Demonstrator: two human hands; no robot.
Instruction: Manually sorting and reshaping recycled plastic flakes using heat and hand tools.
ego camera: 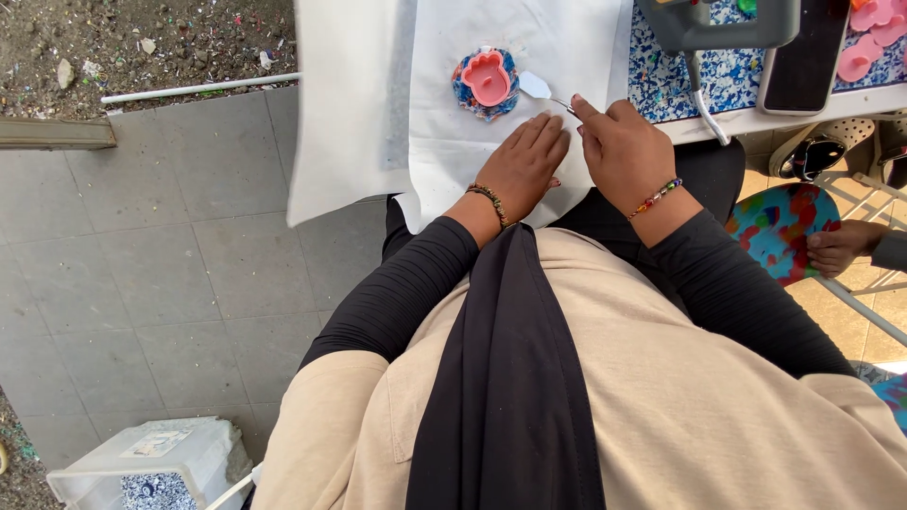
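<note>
My right hand (624, 151) pinches the thin metal handle of a small spatula (537, 87), whose pale rounded blade lies just right of a pink mould (487, 78). The mould sits in a blue, red and white speckled lump (468, 94) on a white sheet (453, 142) that hangs over the table edge. My left hand (525, 162) rests flat on the sheet, fingers together, just below the mould and close beside my right hand. It holds nothing. Both wrists wear beaded bracelets.
A grey device (718, 24) with a white cable, a dark phone (805, 57) and several pink moulds (874, 28) lie on the speckled tabletop (661, 85) at the right. Another person's hand (841, 247) rests beside a colourful round stool seat (779, 227). A white bin (156, 463) stands on the paved floor.
</note>
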